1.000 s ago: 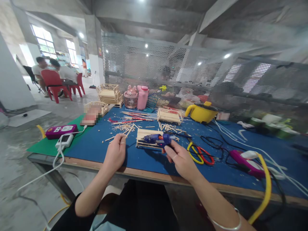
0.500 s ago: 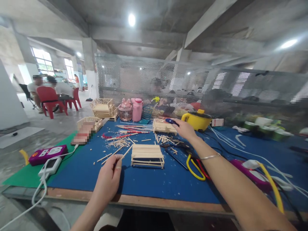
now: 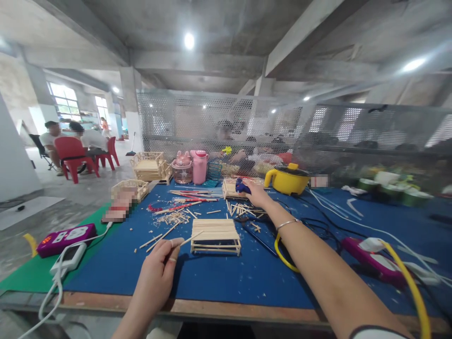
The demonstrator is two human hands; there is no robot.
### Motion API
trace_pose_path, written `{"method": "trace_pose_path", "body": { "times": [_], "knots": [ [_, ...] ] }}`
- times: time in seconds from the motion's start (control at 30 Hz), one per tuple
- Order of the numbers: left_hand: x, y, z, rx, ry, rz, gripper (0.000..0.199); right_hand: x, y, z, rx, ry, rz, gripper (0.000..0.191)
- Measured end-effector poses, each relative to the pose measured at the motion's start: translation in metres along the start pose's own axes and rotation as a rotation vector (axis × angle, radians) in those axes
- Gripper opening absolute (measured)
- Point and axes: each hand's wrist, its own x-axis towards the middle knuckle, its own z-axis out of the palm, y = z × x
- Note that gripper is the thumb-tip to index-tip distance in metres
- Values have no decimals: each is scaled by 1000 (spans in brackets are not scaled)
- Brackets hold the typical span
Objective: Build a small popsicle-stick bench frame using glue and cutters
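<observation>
My left hand [image 3: 158, 268] is closed in a pinch on a thin wooden stick [image 3: 192, 238], whose free end points right, over the front left of a small slatted wooden stand [image 3: 215, 229]. The stand rests upright on the blue mat. Farther back, my right hand [image 3: 257, 194] is wrapped round a dark blue tool that looks like a glue gun [image 3: 243, 185]; its tip cannot be made out. Just behind that tool sits another small stick-built piece [image 3: 230, 189]. Loose sticks [image 3: 240, 208] lie below the right hand.
Cut bits of wood [image 3: 173, 216] litter the blue mat [image 3: 212, 278]. Pliers with yellow handles [image 3: 282, 256] lie partly under my right forearm. A yellow pot [image 3: 291, 181], a pink bottle [image 3: 199, 168] and stick-built pieces [image 3: 150, 167] stand at the back. Cables cross both sides.
My right hand has moved left with the blue tool, which is now turned and over the rear stick-built piece. My left hand still holds the stick, slightly lower in view.
</observation>
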Motion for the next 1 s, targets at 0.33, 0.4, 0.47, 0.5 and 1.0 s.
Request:
{"method": "trace_pose_path", "body": {
  "times": [0.33,0.4,0.47,0.5,1.0],
  "knots": [
    [-1,3,-2,74,30,98,29,-52,-51,-55,129,428,86,43],
    [0,10,-1,124,9,174,29,-85,-79,-74,252,333,-133,32],
    [2,20,1,171,-61,280,31,-124,-107,-86,253,193,-348,27],
    [3,25,3,195,-100,334,33,-142,-118,-89,231,138,-449,25],
    [4,21,26,81,192,124,41,-171,-125,-70,336,166,-240,21]
  ]
}}
